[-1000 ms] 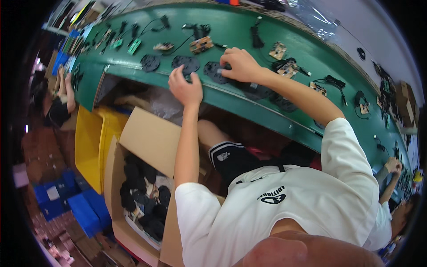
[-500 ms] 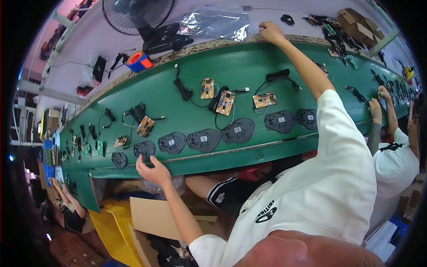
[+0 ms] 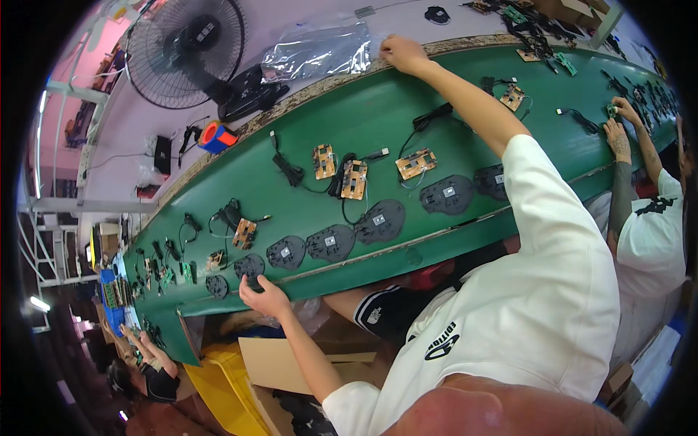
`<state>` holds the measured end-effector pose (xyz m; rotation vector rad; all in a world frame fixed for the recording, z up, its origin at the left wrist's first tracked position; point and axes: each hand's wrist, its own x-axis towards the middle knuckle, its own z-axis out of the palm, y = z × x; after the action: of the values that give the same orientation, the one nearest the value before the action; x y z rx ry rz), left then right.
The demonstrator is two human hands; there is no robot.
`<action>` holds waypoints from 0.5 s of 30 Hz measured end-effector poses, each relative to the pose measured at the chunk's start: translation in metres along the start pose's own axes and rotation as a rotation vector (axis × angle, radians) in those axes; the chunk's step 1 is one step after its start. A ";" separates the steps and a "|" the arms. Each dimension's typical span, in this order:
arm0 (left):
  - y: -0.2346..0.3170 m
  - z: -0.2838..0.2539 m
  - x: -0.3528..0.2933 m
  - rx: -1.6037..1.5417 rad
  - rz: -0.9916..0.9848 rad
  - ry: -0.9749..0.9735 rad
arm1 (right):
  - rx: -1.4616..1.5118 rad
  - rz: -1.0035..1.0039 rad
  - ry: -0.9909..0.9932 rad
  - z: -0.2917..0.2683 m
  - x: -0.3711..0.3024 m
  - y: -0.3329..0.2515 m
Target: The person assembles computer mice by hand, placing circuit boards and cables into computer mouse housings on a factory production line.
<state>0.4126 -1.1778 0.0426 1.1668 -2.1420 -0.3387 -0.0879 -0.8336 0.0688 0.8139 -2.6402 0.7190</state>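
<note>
My left hand (image 3: 266,296) is at the bench's near edge, thumb and fingers apart, just by a round black plastic base plate (image 3: 249,267); I cannot tell if it touches the plate. Stretched across the bench, my right hand (image 3: 404,54) has curled fingers at the far ledge, right of a clear plastic bag (image 3: 320,52). Anything in those fingers is too small to make out. A row of larger black base plates (image 3: 331,243) lies along the near edge. Behind them are brown circuit boards (image 3: 354,179) with black USB cables (image 3: 289,168).
A black fan (image 3: 190,40) stands beyond the green bench (image 3: 240,163), near a roll of orange and blue tape (image 3: 217,136). A co-worker's hands (image 3: 618,127) hold a small board at right. Below the bench are a yellow bin (image 3: 225,385) and an open cardboard box (image 3: 280,363).
The view has turned, so the bench and its parts appear shifted. My right hand stays by the far ledge with its fingers more curled. My left hand remains beside the same base plate.
</note>
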 end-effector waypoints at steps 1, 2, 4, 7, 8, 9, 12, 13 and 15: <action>-0.002 -0.002 0.001 0.003 0.053 0.017 | 0.084 0.028 0.054 -0.001 -0.004 -0.006; -0.004 -0.002 0.001 0.009 0.104 0.033 | 0.171 0.057 0.102 -0.003 -0.010 -0.010; -0.011 -0.007 0.004 0.030 0.313 0.128 | 0.345 -0.149 0.162 -0.005 -0.025 -0.046; 0.023 -0.006 -0.001 -0.122 0.443 0.057 | 0.588 -0.230 -0.022 -0.025 -0.070 -0.126; 0.034 -0.001 -0.004 -0.217 0.464 0.029 | 0.641 -0.382 -0.109 -0.029 -0.084 -0.151; 0.043 0.002 -0.006 -0.201 0.502 0.029 | 0.688 -0.533 -0.193 -0.030 -0.098 -0.174; 0.026 -0.002 0.007 -0.137 0.427 0.104 | 0.831 -0.738 -0.333 -0.013 -0.128 -0.248; 0.016 -0.002 0.017 -0.115 0.335 0.171 | 0.847 -0.784 -0.358 -0.006 -0.135 -0.266; -0.017 -0.009 0.038 -0.087 0.142 0.247 | 0.887 -0.845 -0.462 0.010 -0.143 -0.296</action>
<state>0.4155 -1.2180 0.0567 0.9491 -1.9605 -0.2106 0.1994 -0.9877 0.1145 2.3406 -1.8260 1.5427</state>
